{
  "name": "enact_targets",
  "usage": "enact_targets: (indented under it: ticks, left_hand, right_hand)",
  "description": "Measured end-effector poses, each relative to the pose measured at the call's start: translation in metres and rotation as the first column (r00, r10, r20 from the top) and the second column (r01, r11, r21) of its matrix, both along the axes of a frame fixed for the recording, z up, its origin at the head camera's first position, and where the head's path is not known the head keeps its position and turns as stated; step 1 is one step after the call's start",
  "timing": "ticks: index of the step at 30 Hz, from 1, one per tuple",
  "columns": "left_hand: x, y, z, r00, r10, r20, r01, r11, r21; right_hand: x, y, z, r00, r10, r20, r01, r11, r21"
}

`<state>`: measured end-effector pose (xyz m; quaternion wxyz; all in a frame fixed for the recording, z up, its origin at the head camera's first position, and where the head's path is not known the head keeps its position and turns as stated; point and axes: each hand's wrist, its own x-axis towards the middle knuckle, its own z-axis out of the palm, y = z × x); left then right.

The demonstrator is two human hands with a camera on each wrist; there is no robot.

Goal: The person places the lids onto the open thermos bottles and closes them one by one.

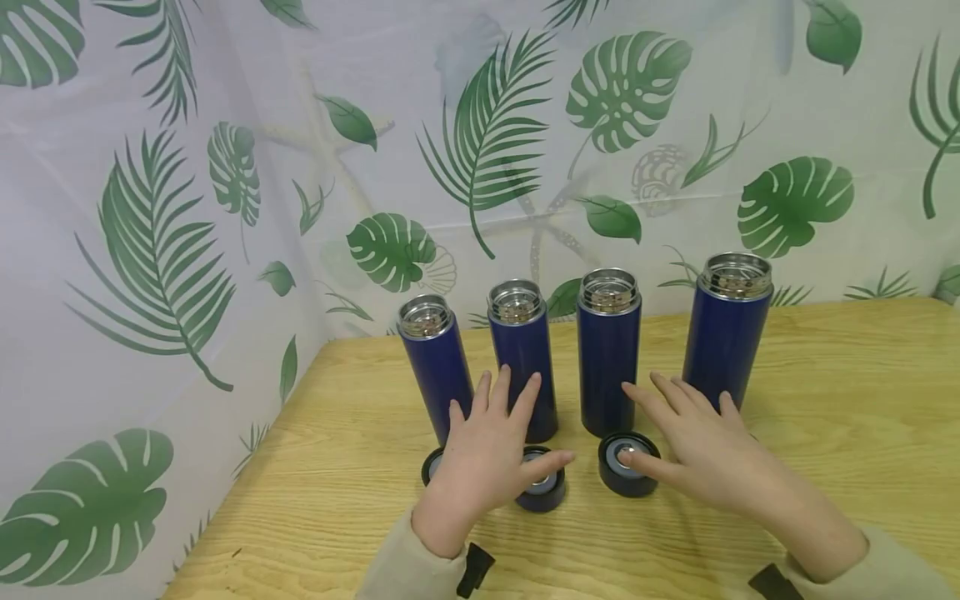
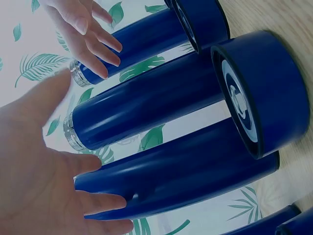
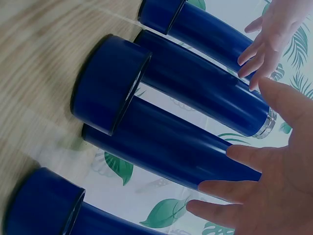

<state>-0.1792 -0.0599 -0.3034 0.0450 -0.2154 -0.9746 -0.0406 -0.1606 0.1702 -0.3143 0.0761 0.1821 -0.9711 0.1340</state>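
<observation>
Several dark blue vacuum flasks stand upright in a row with their steel mouths uncovered: the leftmost (image 1: 437, 367), a second (image 1: 525, 354), a third (image 1: 609, 362) and the rightmost (image 1: 726, 342). Before them lie lids with inner sides facing up: one lid (image 1: 429, 465) mostly behind my left hand, another lid (image 1: 542, 497) beneath its thumb, a third lid (image 1: 628, 482) by my right thumb. My left hand (image 1: 483, 454) hovers, fingers spread, in front of the two left flasks. My right hand (image 1: 697, 437) spreads likewise before the two right flasks. Neither grips anything; contact with the lids is unclear.
Everything stands on a wood-grain table (image 1: 315, 517). A white cloth (image 1: 285, 208) with green leaf prints hangs behind and along the left side, close behind the flasks. Dark straps (image 1: 474, 570) show at both sleeves.
</observation>
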Motion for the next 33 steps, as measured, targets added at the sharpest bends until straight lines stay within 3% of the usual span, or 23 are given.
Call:
enact_targets:
  ticks: [22,28,33]
  left_hand:
    - [0.0004,0.0021,-0.0002,0.996,-0.044,-0.075,0.039,0.996,-0.075]
    - [-0.0015,0.0019,-0.0020,0.986,-0.087,-0.143,0.070,0.991,-0.116]
    - [-0.0013,0.0018,-0.0022,0.983,-0.107,-0.146,0.087,0.986,-0.142]
  right_hand:
    - [-0.0033,-0.0020,0.0000,0.998,0.065,0.013,-0.064,0.996,-0.058]
    - [-0.0036,-0.0016,0.0016,0.997,0.055,0.060,-0.052,0.997,-0.061]
    - [-0.0036,-0.0018,0.0026,0.994,0.050,0.101,-0.044,0.997,-0.059]
